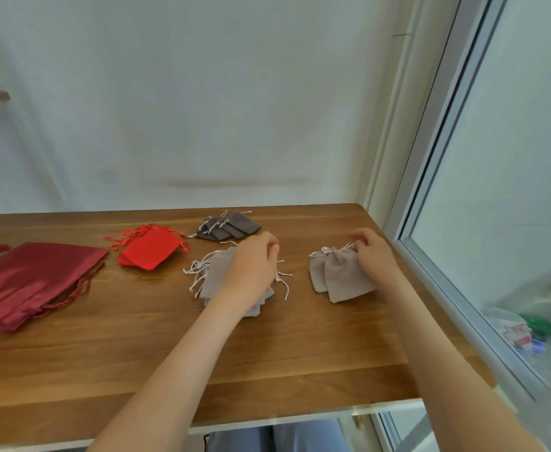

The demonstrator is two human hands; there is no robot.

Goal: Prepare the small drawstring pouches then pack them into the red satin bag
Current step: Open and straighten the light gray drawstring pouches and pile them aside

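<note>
The person's two forearms (176,353) are bare along their whole visible length, slim and smooth, tapering to narrow wrists. The left hand (251,269) and the right hand (373,256) are bare too. Below the near edge of the wooden table (300,353), a garment of blue-grey cloth (300,435) covers the lap, with a thin dark line at its left side.
</note>
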